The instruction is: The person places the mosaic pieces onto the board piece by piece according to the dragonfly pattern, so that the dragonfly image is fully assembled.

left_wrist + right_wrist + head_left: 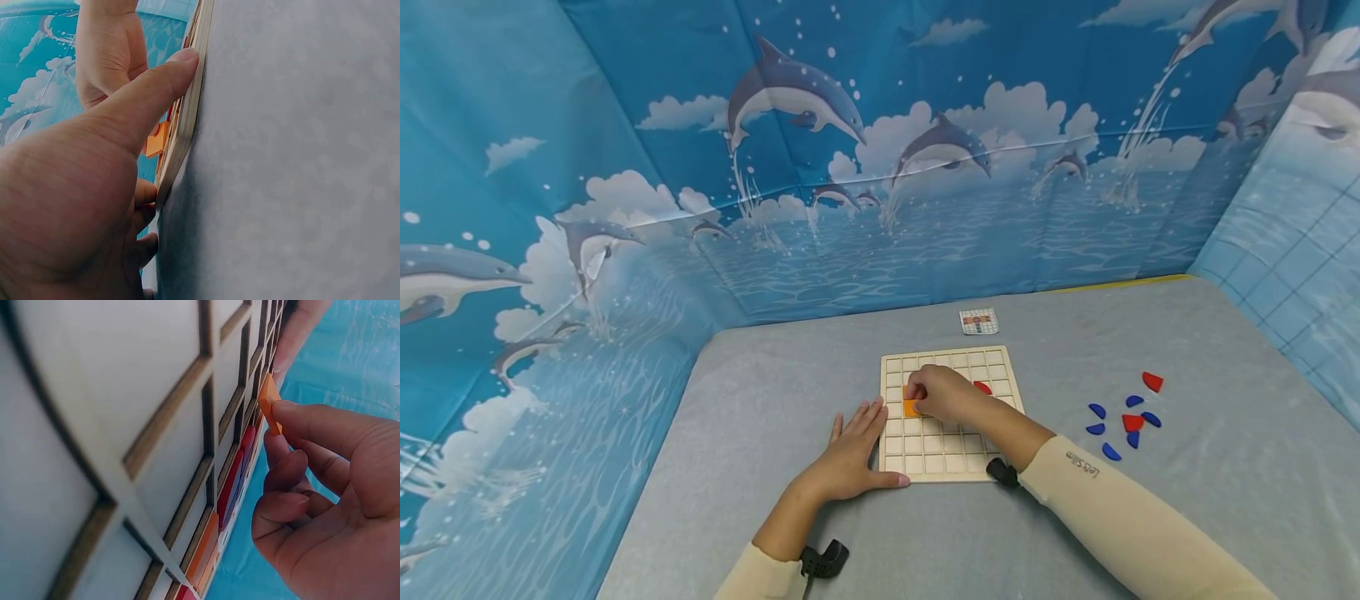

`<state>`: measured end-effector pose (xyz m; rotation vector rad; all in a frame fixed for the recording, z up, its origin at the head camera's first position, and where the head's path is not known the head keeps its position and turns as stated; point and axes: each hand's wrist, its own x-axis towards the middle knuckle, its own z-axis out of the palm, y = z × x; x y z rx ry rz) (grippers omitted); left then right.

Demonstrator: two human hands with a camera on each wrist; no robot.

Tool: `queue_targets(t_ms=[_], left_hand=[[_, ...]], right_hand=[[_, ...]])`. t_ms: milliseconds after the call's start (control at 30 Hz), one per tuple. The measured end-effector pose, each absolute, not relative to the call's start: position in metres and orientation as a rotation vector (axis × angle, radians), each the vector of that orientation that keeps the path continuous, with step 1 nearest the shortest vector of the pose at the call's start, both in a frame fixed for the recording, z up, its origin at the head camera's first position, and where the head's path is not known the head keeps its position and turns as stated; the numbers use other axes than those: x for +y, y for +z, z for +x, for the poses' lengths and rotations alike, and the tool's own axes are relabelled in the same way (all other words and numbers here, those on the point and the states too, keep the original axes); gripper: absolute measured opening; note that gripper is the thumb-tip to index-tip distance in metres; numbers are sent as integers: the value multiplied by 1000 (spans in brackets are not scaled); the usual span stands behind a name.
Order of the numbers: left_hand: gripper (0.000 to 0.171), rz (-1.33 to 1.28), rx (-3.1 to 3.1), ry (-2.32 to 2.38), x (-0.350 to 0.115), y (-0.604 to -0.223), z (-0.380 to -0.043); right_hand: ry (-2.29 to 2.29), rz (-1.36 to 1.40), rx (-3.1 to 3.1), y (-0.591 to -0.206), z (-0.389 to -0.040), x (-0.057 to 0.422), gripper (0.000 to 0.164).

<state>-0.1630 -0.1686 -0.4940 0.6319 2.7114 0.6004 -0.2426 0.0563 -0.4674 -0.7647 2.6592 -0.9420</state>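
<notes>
Reads "LetsSlim" in dark letters on the right sleeve (1120, 504), at four o'clock from the wooden grid board (934, 467). Shows a coloured grid on the small card (978, 322), between twelve and one; too small to make out any lettering there. Cuts off that sleeve and the left sleeve (763, 575) at the bottom of the head view. Hides squares near the board's middle behind the right hand (945, 394).

With that hand, pinches a tilted orange tile (270, 403) between thumb and fingertips, between eight and nine o'clock from the hand's middle, at the board's ten-o'clock side. Cannot tell whether touching the board.

With the left hand (854, 454), at eight o'clock, spreads fingers along the left edge and rests a thumb on the near edge. Holds a red piece (982, 388) on the board at two o'clock. Scatters loose blue pieces (1097, 411) well apart, toward three o'clock.
</notes>
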Motion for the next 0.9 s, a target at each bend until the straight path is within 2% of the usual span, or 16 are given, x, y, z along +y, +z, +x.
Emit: queue_targets(t_ms=[667,900], left_hand=[[114,638,2706,613,-168,-494,-164],[116,643,2709,604,-169,-496,-165]], right_hand=[[-848,-765,2699,-466,-242,53,11],[-943,-734,2626,-468,-245,57,12]])
